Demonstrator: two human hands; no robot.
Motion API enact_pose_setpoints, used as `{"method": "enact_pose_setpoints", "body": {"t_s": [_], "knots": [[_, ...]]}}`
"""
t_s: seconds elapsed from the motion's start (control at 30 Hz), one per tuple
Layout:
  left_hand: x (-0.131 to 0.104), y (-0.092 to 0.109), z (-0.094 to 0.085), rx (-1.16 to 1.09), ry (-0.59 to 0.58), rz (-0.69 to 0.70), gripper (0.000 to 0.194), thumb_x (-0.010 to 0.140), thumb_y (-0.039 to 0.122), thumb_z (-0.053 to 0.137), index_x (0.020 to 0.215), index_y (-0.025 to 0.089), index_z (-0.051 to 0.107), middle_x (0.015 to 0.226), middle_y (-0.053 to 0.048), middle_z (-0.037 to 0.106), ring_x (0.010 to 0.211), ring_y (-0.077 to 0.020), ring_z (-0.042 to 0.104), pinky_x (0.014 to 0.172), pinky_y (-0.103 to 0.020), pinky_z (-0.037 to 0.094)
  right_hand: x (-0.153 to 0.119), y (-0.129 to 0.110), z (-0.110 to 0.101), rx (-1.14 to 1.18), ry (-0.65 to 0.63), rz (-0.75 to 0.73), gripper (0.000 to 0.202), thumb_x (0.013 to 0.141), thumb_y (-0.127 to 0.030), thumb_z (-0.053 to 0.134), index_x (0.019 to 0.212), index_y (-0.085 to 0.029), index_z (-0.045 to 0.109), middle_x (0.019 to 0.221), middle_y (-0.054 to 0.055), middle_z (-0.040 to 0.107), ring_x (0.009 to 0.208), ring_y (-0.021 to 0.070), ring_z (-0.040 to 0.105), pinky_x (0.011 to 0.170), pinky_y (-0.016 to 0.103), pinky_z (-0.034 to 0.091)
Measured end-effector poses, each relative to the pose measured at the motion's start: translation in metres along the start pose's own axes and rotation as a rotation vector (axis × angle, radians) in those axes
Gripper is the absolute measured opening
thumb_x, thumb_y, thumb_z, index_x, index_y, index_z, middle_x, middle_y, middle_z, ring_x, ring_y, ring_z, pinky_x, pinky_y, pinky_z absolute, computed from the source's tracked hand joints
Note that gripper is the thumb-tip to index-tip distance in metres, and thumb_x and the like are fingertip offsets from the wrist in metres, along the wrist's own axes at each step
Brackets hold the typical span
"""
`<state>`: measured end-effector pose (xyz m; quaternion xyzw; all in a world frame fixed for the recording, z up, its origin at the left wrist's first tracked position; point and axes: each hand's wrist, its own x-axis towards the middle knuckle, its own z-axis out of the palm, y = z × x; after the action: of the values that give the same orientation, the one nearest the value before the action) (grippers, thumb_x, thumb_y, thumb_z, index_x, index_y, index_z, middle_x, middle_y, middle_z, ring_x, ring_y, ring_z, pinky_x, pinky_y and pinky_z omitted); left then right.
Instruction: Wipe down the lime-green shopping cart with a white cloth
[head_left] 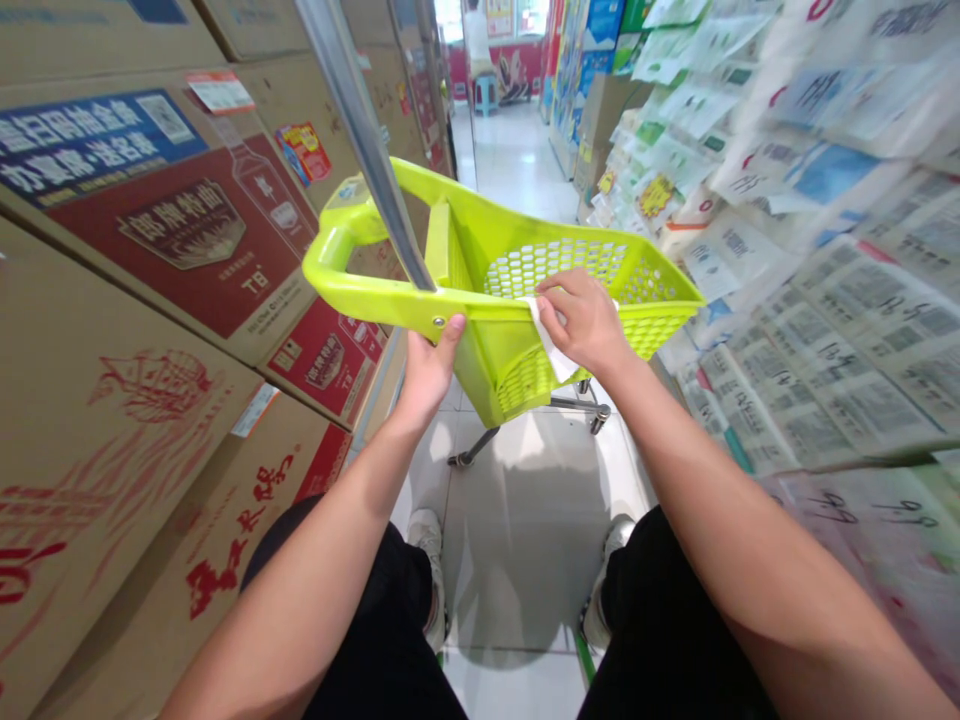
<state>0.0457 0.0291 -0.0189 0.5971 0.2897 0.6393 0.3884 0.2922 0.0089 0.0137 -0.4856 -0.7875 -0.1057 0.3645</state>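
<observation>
A lime-green shopping cart basket [480,345] with perforated sides stands in front of me on a metal wheeled frame. My left hand [432,368] grips its near side below the metal pole [365,120], with the thumb next to a bolt and the other fingers hidden behind the plastic. Over the near rim, my right hand [583,318] presses a white cloth [556,350], its fingers curled toward the inside. Part of the cloth hangs down the outer wall. The basket's handle loop [330,250] points left.
Stacked cardboard boxes [217,230] line my left side. Packs of tissue paper [832,340] are piled along the right. A tiled floor [517,560] runs between my feet into the aisle. Far back, a person [477,45] sits on a blue stool [486,92].
</observation>
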Motion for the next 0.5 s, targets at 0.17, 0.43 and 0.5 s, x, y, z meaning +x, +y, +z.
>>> {"method": "enact_pose_setpoints", "body": {"t_s": [0.17,0.43,0.5], "knots": [[-0.003,0.003,0.002,-0.012,-0.007,-0.031,0.055,0.084,0.065,0.08,0.118,0.023,0.068,0.124,-0.011,0.076,0.129,-0.0301,0.069,0.117,-0.043,0.054,0.015,-0.024,0.009,0.073,0.036,-0.082,0.052,0.111,-0.05,0.032,0.104,-0.025,0.078,0.113,0.012,0.072,0.109,0.0275,0.062,0.097,0.044,0.048],[0.006,0.008,-0.012,0.022,-0.05,-0.035,0.05,0.078,0.058,0.088,0.107,0.02,0.073,0.113,-0.012,0.08,0.121,-0.0322,0.073,0.114,-0.049,0.057,0.001,0.029,-0.003,-0.117,0.052,0.224,0.047,0.102,-0.058,0.044,0.082,-0.022,0.067,0.086,0.011,0.065,0.081,0.0259,0.057,0.076,0.039,0.045],[0.007,0.007,-0.013,0.01,-0.063,-0.056,0.052,0.078,0.058,0.087,0.111,0.02,0.072,0.117,-0.013,0.079,0.123,-0.0324,0.072,0.115,-0.049,0.056,-0.001,0.034,-0.005,-0.129,0.014,0.243,0.045,0.103,-0.054,0.041,0.094,-0.021,0.069,0.097,0.013,0.069,0.088,0.0277,0.06,0.078,0.039,0.045]]}}
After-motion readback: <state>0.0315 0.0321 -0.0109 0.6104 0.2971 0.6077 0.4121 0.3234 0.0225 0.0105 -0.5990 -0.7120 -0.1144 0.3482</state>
